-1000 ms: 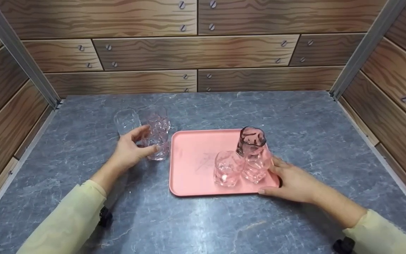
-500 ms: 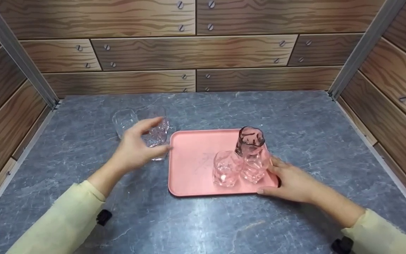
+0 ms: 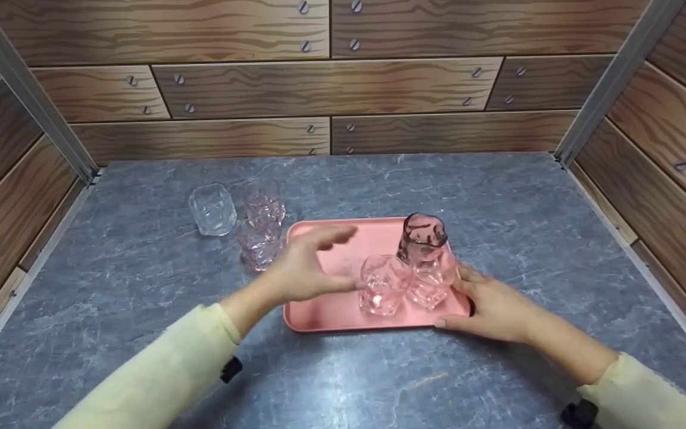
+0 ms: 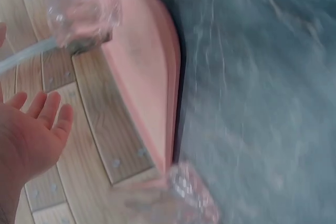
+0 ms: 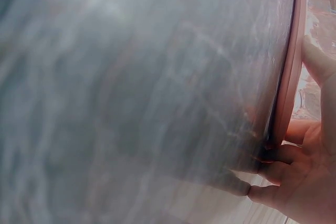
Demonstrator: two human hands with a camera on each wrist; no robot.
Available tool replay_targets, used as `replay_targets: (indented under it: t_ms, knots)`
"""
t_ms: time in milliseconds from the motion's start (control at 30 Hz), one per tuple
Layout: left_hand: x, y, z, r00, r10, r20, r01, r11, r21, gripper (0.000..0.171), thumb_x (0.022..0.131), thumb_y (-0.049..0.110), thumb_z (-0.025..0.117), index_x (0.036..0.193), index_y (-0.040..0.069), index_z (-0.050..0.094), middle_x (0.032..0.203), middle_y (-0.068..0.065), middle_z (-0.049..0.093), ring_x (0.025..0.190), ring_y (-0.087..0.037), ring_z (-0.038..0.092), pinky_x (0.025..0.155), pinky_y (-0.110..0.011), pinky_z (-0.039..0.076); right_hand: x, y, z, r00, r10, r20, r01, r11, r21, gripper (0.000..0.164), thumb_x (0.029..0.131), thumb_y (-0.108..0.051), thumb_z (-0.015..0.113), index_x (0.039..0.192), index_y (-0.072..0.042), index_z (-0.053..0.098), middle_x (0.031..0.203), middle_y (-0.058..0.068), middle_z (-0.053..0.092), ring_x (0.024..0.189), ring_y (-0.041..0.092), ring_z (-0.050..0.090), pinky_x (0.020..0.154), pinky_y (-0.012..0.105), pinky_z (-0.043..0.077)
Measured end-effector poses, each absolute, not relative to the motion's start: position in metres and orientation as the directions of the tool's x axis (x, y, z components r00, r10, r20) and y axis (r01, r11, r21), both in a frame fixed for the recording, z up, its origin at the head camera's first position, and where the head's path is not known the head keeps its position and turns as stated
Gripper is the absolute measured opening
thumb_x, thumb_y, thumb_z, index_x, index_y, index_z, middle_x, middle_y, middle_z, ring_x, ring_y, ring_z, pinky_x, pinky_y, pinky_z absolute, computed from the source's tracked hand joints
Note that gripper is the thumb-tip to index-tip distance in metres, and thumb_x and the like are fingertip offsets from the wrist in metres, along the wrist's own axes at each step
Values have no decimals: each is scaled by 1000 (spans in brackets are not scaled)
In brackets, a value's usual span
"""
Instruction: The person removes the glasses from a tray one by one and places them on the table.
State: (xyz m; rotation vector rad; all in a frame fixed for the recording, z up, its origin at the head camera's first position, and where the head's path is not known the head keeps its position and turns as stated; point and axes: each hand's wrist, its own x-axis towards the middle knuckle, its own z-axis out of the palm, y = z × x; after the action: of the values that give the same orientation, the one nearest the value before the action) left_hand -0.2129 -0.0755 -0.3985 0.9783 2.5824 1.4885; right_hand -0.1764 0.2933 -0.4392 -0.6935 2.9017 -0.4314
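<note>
My left hand (image 3: 304, 268) hovers over the left half of the pink tray (image 3: 319, 316), fingers and thumb spread with nothing between them. Its thumb tip overlaps the edge of a clear glass (image 3: 382, 295) on the tray. Beside that glass stand another clear glass (image 3: 429, 289) and, behind it, a dark tinted glass (image 3: 423, 238). At the tray's right front corner my right hand (image 3: 495, 307) grips the tray, thumb at the front edge and fingers along the right side. The right wrist view shows its fingers (image 5: 281, 171) against the tray's rim.
Left of the tray stand a clear glass (image 3: 214, 211) and two faintly purple glasses, one farther back (image 3: 267, 205) and one nearer (image 3: 259, 247). They are on the grey marbled tabletop (image 3: 140, 286). Wood-patterned walls (image 3: 331, 89) enclose the back and sides.
My left hand has left the nearer purple glass and swung right, over the tray. That glass stays standing where it was. The right hand and tray have not visibly moved.
</note>
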Motion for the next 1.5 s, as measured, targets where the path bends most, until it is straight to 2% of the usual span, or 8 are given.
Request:
replay_targets:
  t_ms: [167,433,700,867,1133,1333,1500]
  knots:
    - [-213,-56,-408,-798,557,232,482,357,800,89,77,32,97,151,6,56,152,-8,60,134,-22,58,113,-42,49,-176,294,-438,-887,-457,-59,-421,855,-302,109,88,-80,64,159,0,44,164,31,33,143,58,41,115,70,37]
    - [-214,-38,-420,-791,583,184,445,343,827,91,74,25,98,152,5,55,153,-8,58,135,-25,58,114,-42,48,-176,294,-438,-894,-442,-70,-405,866,-295,109,88,-81,64,158,1,45,164,31,33,143,59,41,114,72,36]
    - [-214,-30,-427,-812,572,116,384,373,844,96,72,32,100,153,8,55,151,-7,59,132,-20,59,111,-32,49,-174,293,-437,-896,-439,-67,-400,862,-312,106,88,-80,65,156,1,49,165,30,33,144,59,39,115,72,35]
    - [-214,-30,-432,-817,566,110,381,387,840,95,73,34,99,153,8,55,150,-7,61,131,-19,60,115,-33,46,-175,293,-437,-892,-447,-61,-410,859,-306,106,89,-79,65,154,3,50,164,30,35,141,60,42,114,72,37]
    - [-214,-30,-434,-817,566,110,370,369,853,93,75,35,98,153,8,55,150,-6,62,129,-18,62,112,-30,47,-175,293,-438,-899,-432,-75,-394,871,-293,107,88,-81,63,155,1,49,164,30,34,142,61,40,113,74,36]
    - [-213,-29,-436,-820,557,129,365,337,868,90,76,29,98,152,8,56,147,-4,64,126,-19,65,109,-28,50,-175,293,-439,-897,-436,-71,-401,870,-287,108,88,-81,63,157,0,47,165,30,33,141,62,40,112,74,36]
    - [-210,-28,-438,-840,528,126,328,309,893,87,75,25,98,151,12,59,143,1,67,119,-20,68,102,-29,55,-175,292,-438,-896,-438,-76,-400,868,-293,107,88,-81,63,156,0,48,164,30,34,143,60,40,113,74,35]
